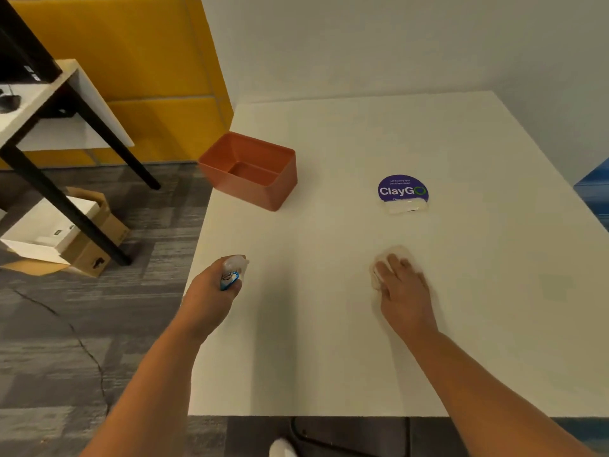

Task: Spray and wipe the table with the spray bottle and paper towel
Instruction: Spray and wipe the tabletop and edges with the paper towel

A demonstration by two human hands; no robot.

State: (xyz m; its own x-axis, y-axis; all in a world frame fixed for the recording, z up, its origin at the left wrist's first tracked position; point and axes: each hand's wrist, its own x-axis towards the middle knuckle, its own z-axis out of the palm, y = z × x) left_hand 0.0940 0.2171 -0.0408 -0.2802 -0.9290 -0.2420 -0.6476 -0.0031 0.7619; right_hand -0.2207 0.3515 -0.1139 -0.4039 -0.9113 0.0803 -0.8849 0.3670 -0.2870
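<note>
Right hand [403, 288] lay flat w/ straight fingers on paper towel [393, 258], mid table [329, 357]; left hand [211, 295] gripped spray bottle [232, 270] near left edge; best to press evenly & wipe every wet bit.

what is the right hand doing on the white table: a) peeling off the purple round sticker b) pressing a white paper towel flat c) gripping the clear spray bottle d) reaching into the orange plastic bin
b: the right hand lies on the white paper towel on the white table.
</note>
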